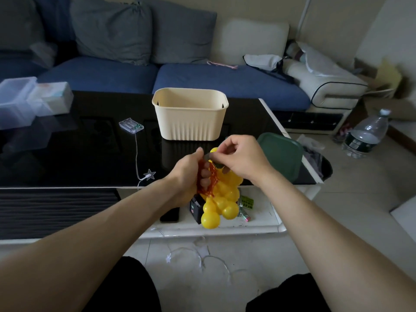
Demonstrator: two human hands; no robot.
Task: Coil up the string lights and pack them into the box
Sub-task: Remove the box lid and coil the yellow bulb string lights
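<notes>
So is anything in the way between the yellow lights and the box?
Nothing visible. The left hand grips the bunch of yellow gourd-shaped string lights just in front of the open cream plastic box, with only bare black glossy tabletop between.

Dim, flat indoor light coming from the right, black glass table (90, 140) mirroring the clear boxes (20, 100) with soft glare, sofa (117, 73) and far-left corner murky and soft, wide-angle bending at edges, forearms stretched, centre reasonably sharp.
</notes>
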